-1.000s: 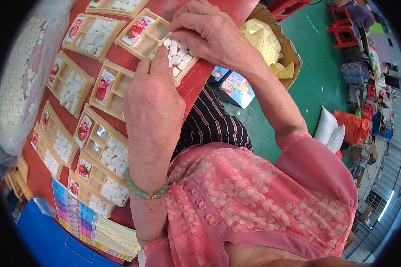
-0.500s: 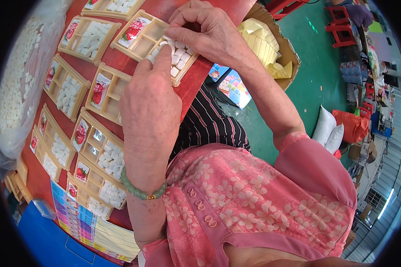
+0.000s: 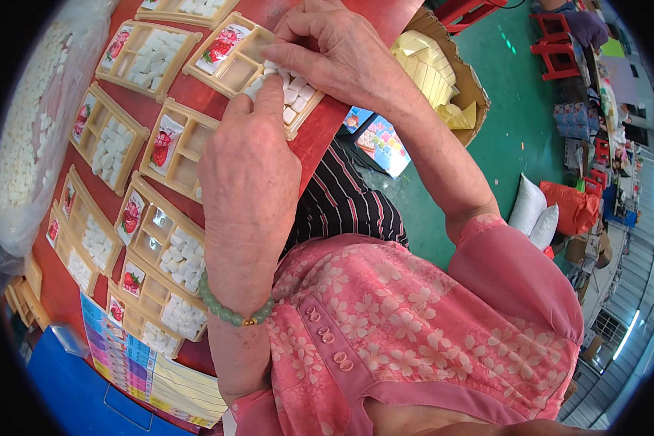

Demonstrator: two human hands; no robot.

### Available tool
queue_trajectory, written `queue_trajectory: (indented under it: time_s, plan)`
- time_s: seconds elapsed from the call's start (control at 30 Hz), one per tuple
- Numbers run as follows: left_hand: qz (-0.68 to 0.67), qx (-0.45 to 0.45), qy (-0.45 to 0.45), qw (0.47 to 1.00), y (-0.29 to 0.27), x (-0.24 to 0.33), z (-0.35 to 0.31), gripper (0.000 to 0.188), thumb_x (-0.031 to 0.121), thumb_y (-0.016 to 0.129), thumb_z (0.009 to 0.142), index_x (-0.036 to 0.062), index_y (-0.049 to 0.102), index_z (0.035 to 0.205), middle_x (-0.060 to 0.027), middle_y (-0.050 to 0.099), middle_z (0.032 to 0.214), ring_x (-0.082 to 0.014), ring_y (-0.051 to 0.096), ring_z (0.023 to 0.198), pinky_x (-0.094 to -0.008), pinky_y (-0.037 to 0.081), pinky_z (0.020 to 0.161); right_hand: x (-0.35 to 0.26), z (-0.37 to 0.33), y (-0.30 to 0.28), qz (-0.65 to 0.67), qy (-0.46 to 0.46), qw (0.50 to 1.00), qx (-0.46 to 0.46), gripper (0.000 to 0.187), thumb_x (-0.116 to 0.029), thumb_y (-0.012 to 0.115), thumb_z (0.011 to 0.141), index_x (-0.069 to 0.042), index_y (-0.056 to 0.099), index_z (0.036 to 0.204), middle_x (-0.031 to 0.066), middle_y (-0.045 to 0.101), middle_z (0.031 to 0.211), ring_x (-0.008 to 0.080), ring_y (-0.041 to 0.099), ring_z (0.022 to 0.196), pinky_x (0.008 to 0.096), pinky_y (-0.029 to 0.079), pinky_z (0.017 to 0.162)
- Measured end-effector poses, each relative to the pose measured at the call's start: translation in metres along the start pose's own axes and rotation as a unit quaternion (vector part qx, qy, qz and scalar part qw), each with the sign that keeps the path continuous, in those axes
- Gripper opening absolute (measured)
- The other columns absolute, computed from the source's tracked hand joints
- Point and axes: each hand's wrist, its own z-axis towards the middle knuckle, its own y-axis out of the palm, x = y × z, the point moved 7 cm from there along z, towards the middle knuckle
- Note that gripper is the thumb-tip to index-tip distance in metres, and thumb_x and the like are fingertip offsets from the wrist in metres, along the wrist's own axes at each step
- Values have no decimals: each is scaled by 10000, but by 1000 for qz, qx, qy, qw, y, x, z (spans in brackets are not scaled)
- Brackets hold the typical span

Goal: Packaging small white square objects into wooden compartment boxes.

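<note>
A beige compartment tray (image 3: 234, 74) lies near the red table's right edge, with a strawberry-printed sachet (image 3: 223, 48) in one section. Small white rounded blocks (image 3: 295, 97) fill its near-right section. My left hand (image 3: 248, 156) reaches over this tray, its index finger stretched onto the white blocks and its other fingers bent. Above the same section is my right hand (image 3: 338, 54), fingers curved and thumb tip close to the blocks, with a gap between thumb and forefinger. Both hands partly hide the blocks. Neither visibly holds anything.
More trays (image 3: 109, 142) of white blocks and sachets cover the table (image 3: 189, 91). A clear bag (image 3: 29, 138) of white blocks lies at the left. Right of the table stand a carton (image 3: 472, 94) with yellow pieces and red stools (image 3: 556, 47). Printed sheets (image 3: 145, 370) lie nearest me.
My left index finger has shifted slightly along the white blocks. The right thumb has moved slightly to the left. The trays look the same.
</note>
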Motion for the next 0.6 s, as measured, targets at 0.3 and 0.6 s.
queue_trajectory:
  time_s: [0.3,0.6]
  plan:
    - [-2,-13,-11,1000,1,-1,0,486,-79,608,806,40,638,1277,-184,678,1021,-393,669,932,-491,548,791,-6,-9,-5,37,-83,995,-34,247,-225,673,950,17,684,995,163,624,1173,321,552,1153,424,420,987]
    - [9,-14,3,1000,2,-1,0,435,-44,598,839,12,631,1269,-194,666,1019,-382,685,909,-468,562,774,-10,1,-5,5,-52,996,-66,209,-169,645,943,38,654,972,164,610,1178,320,555,1144,424,423,973]
